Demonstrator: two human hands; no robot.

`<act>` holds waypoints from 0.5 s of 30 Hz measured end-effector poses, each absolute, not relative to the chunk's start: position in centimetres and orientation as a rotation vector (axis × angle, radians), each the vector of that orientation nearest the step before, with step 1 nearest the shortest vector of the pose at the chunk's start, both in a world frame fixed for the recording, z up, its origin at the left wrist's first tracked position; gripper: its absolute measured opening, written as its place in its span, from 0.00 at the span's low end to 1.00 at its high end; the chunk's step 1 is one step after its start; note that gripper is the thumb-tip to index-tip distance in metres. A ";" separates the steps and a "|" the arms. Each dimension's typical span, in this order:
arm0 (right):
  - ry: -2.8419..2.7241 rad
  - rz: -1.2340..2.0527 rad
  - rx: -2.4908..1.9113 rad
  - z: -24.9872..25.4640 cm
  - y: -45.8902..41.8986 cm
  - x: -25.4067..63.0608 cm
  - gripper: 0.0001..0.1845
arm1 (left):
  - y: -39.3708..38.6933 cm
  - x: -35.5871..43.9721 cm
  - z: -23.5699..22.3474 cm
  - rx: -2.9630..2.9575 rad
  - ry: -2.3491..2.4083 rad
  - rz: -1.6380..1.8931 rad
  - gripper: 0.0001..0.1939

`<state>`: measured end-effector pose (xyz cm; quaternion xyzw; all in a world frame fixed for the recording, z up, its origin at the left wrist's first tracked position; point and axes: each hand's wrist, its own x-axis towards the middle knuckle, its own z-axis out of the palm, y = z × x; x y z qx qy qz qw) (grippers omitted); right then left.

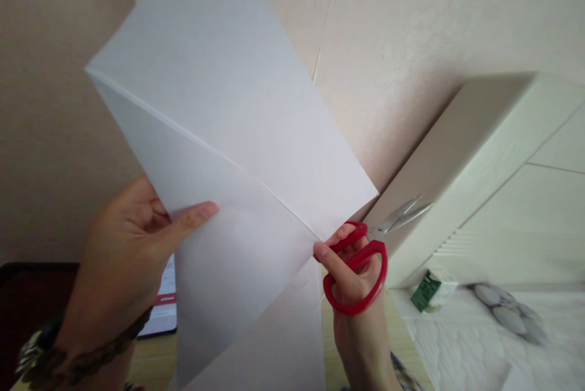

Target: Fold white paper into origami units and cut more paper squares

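Observation:
A large white sheet of paper [228,135], creased along a diagonal fold, is raised in front of me. My left hand [132,245] pinches its lower left edge, thumb on the front of the sheet. My right hand [354,284] has fingers through the red handles of a pair of scissors [365,251]. The metal blades point up and to the right, slightly apart. That hand's thumb tip also touches the paper's lower right edge at the end of the fold.
A cream wall fills the background. A pale cabinet or headboard [479,153] juts in at the right. Below it lie a patterned bed cover [479,336] and a small green-and-white carton [429,290]. A card or booklet [164,306] lies on a wooden surface behind the paper.

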<state>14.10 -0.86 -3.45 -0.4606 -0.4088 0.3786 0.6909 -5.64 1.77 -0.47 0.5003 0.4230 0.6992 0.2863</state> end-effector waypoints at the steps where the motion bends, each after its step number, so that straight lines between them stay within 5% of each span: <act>1: -0.937 0.854 -1.040 -3.5 -0.8 14.2 0.13 | 1.9 -5.7 -0.5 1.341 1.121 1.859 0.12; 8: -1.230 0.959 -1.092 -5.0 -0.2 17.7 0.13 | 2.3 -6.5 -0.9 1.361 1.113 1.825 0.12; 15: -1.685 1.106 -1.175 -4.1 -1.5 23.2 0.27 | 2.4 -7.1 -1.2 1.302 1.125 1.935 0.13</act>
